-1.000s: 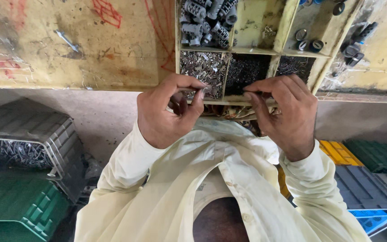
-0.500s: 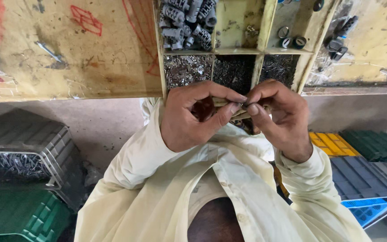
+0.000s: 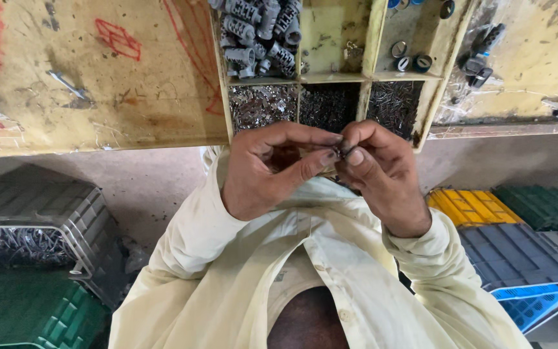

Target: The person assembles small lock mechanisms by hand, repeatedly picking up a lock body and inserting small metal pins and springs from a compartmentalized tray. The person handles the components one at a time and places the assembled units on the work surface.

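My left hand [image 3: 269, 168] and my right hand [image 3: 382, 171] meet in front of my chest, fingertips pinched together on a small dark metal part [image 3: 340, 153]. The part is mostly hidden by my thumbs and forefingers. Both hands hover at the near edge of a wooden compartment tray [image 3: 364, 77]. Its nearest cells hold heaps of small shiny screws [image 3: 259, 103] and dark nails [image 3: 395, 100]. A farther cell holds several grey ribbed plastic plugs [image 3: 256, 29].
A worn yellow workbench [image 3: 98, 77] with red marks spreads to the left. Below it stand a grey crate of metal pieces [image 3: 27, 226] and a green crate [image 3: 27, 317]. Yellow [image 3: 466, 207], green [image 3: 540, 207], grey and blue [image 3: 537, 300] crates stand at right.
My hands have drawn together, from apart at the tray's edge to fingertips touching around the small part. The view has shifted slightly.
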